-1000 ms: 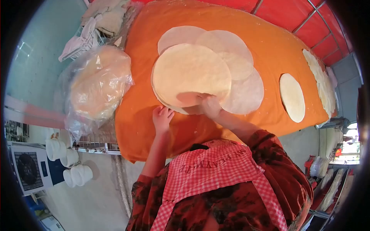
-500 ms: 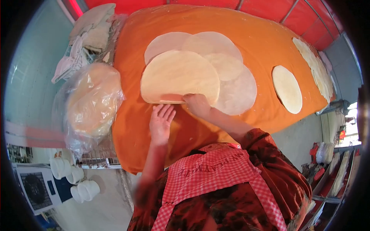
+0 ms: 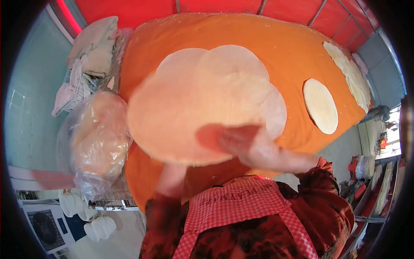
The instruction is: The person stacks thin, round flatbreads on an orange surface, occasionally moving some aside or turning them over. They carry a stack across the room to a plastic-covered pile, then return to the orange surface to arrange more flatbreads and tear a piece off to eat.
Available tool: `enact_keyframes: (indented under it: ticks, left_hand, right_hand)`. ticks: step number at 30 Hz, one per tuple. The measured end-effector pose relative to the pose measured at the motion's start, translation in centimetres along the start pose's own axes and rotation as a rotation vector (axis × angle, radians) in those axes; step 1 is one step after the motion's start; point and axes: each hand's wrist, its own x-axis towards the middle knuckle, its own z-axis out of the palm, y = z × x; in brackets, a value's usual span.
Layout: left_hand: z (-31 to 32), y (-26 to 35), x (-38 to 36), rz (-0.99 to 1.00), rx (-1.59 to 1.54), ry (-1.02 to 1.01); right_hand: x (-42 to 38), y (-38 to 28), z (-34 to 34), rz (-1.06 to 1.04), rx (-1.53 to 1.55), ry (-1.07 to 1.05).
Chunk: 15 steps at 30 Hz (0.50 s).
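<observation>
A stack of thin, round dough sheets point(image 3: 172, 112) is raised toward me, its near edge blurred by motion. My left hand point(image 3: 171, 177) is under that near edge; its fingers are hidden below the stack. At the right near side, my right hand point(image 3: 248, 140) closes on the stack, fingers smeared and overlapping its top, with a reddish shadow beside them. Behind lie paler thin rounds point(image 3: 235, 60), overlapping one another on the orange cloth point(image 3: 293, 47). Farther right, a single dough round point(image 3: 320, 105) lies flat by itself.
A clear plastic bag point(image 3: 101, 138) holding something round and pale sits at the left edge. Behind it are folded cloths point(image 3: 92, 47) on a white wire rack. More irregular sheets point(image 3: 349, 75) line the far right edge. White cups point(image 3: 100, 228) are lower left.
The stack has come up off the cloth and closer to me. My left hand has gone beneath it, and my right hand has moved right and nearer with its edge.
</observation>
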Motion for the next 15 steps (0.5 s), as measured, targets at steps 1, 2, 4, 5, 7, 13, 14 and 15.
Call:
enact_keyframes:
  ticks: [1,2,4,5,7,13,14,15]
  left_hand:
    - [1.5,0.9,2.6,0.046,0.025,-0.031]
    - [2.7,1.7,4.9,0.092,0.054,-0.059]
    - [3.3,2.9,7.6,0.212,0.146,-0.031]
    - [2.4,3.0,7.8,0.281,0.235,0.069]
    - [-1.5,2.5,6.7,0.390,0.470,0.395]
    - [-7.0,2.0,3.4,0.123,0.506,0.698]
    - [-6.6,2.4,3.3,0.069,0.445,0.650]
    - [-7.0,2.5,3.3,0.045,0.445,0.632]
  right_hand:
    - [1.1,1.4,-0.4,0.008,-0.064,0.078]
    - [2.4,2.8,-0.4,0.029,-0.085,0.089]
    - [5.0,5.8,1.2,0.057,-0.118,0.160]
    - [5.7,7.6,3.3,0.066,-0.128,0.222]
    - [6.5,11.5,8.4,0.071,-0.133,0.284]
    - [3.5,16.7,23.4,0.295,-0.225,0.020]
    - [3.7,16.5,23.7,0.287,-0.235,0.064]
    - [3.9,16.3,23.9,0.311,-0.243,0.017]
